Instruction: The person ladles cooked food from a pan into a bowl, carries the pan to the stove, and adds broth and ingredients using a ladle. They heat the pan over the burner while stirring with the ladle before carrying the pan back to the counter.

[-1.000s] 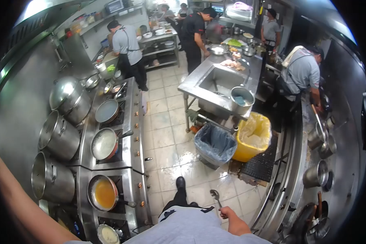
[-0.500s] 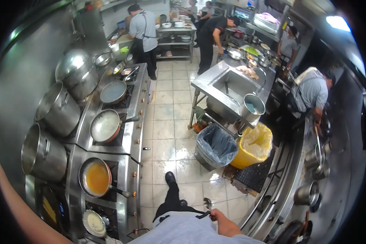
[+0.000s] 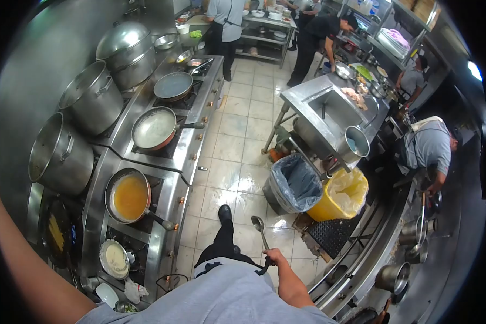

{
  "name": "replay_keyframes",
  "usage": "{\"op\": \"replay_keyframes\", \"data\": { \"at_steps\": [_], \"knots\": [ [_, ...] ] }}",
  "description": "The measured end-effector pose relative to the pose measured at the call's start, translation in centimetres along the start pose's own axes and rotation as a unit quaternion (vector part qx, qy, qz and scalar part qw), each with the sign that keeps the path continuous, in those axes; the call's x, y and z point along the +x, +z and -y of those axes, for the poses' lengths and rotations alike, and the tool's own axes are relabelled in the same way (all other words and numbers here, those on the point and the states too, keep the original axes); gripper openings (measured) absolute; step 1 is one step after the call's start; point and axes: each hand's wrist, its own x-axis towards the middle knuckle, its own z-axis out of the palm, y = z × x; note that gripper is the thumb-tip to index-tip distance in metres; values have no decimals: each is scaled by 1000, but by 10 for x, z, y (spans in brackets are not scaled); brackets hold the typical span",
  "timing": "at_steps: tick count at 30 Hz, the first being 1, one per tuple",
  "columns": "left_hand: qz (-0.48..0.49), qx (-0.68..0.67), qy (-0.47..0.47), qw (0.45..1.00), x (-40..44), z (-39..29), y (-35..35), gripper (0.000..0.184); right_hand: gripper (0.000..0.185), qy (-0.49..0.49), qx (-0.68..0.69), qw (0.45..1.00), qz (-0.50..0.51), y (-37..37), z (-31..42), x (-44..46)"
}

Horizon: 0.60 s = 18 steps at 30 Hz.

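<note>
My right hand [image 3: 276, 256] is closed round the handle of a metal ladle [image 3: 260, 225], held out over the tiled floor beside my waist. My left arm reaches along the left edge of the view, and its hand is out of frame. On the stove to my left sit a pan of orange-brown liquid [image 3: 130, 197], a pan with pale contents [image 3: 154, 129] and a pan of greyish liquid [image 3: 173, 86]. Nearer to me are a small pan with a creamy mixture [image 3: 115, 258] and a dark pan with yellow strips [image 3: 56, 233].
Tall steel pots [image 3: 63, 156] line the wall side. Ahead right stand a grey lined bin [image 3: 295, 183], a yellow bin [image 3: 340, 197] and a steel sink table [image 3: 335, 116]. One co-worker [image 3: 429, 143] leans over the right counter; others work farther back.
The view has turned and moved forward, bringing more of the near stove into sight. My right hand, still holding the ladle, has moved left and up in the view.
</note>
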Motion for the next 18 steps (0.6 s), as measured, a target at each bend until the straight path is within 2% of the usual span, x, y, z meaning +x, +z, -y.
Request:
{"op": "replay_keyframes", "data": {
  "at_steps": [7, 9, 10, 11, 13, 15, 18],
  "knots": [
    [2, 4, -12, 1000, -12, 8, 1, 84, 27, 68, 63, 996, 12, 3, -29, -14],
    [0, 4, -11, 1000, -11, 8, 1, 83, 44, 105, 107, 988, 19, 6, -35, -20],
    [-1, 5, -10, 1000, -9, 6, -1, 83, 44, 108, 111, 986, 56, 4, -39, -24],
    [-1, 6, -8, 1000, -9, 4, -3, 83, 46, 127, 112, 985, 30, 6, -44, -29],
    [0, 3, -11, 1000, -10, 5, -3, 83, 32, 146, 82, 984, 55, 1, -61, -32],
    [0, 1, -11, 1000, -10, 5, -1, 82, 32, 165, 95, 981, 46, 3, -87, -34],
    [0, 5, -6, 1000, -6, 2, -3, 82, 31, 184, 89, 977, 58, -9, -74, -43]
  ]
}}
